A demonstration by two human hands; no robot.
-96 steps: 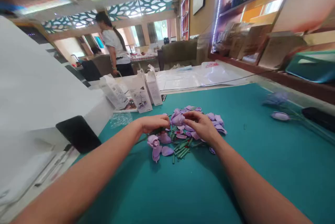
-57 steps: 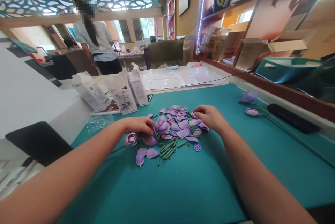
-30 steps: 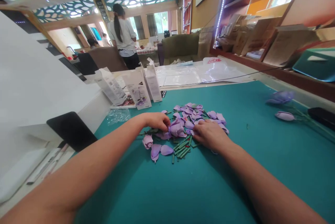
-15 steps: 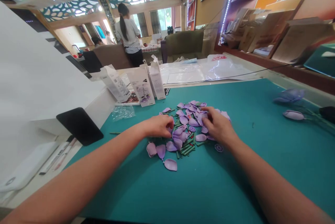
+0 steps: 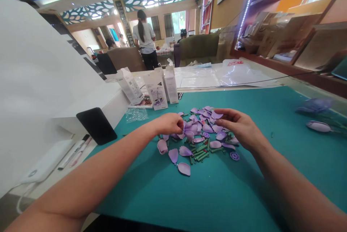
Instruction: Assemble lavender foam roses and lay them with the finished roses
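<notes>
Mat: a flat teal work mat [image 5: 217, 196], crossed by both forearms.
Loose petals: lilac, spoon-shaped petals [image 5: 184, 169] lie at the heap's near left, close to a pinkish-lilac rosebud [image 5: 162, 146].
Stems: short green tubes [image 5: 200, 155] in an untidy bunch; a round purple openwork disc [image 5: 234, 156] lies to their right.
Left grip: the left hand [image 5: 170, 123] pinches a many-petalled purple flower [image 5: 192, 129] at its base — the bloom points right from the fingertips, over the heap, and the fingers partly cover its base.
Right grip: the right hand [image 5: 241, 125] has thumb and fingers on either side of a pale purple petal [image 5: 217, 115]; whether they grip it, I cannot tell.
Heap: overlapping purple petals [image 5: 208, 128] lie between the hands, some hiding others.
Left side: a black rectangular panel [image 5: 97, 126] leans beside slim markers.
Right side: a lilac bud [image 5: 319, 126] near a blurred purple bloom [image 5: 314, 105], well apart from the right hand.
Containers: upright white cardboard boxes [image 5: 155, 93], tops opened, insides hidden — beside them, a shallow white tray [image 5: 139, 107] with something reddish-brown, too small to identify, and a crumpled clear plastic bag [image 5: 137, 114].
Beyond: clear plastic sheeting [image 5: 200, 76], an olive armchair [image 5: 199, 49], a standing person [image 5: 145, 38].
</notes>
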